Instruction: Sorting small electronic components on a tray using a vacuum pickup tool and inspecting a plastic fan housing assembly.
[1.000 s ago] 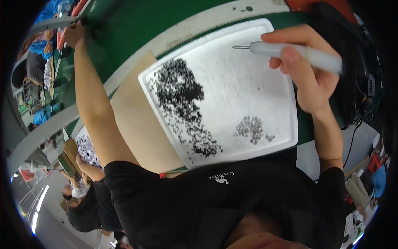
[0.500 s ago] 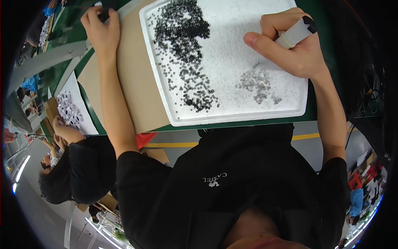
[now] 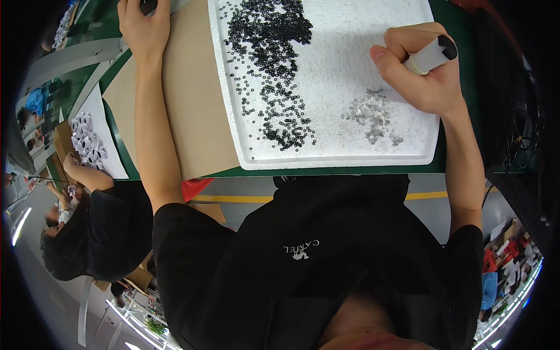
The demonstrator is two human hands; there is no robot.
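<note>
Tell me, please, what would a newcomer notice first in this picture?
First, the white foam tray in the upper middle, with a big heap of small black rings on its left part and a smaller cluster of silvery rings to the right. Next, the right hand gripping a white pen-like tool just above the silvery cluster. The left hand reaches to the upper left, over a brown cardboard sheet.

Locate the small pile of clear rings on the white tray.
In the head view, the clear rings lie on the tray's right side, just below the right hand.
</note>
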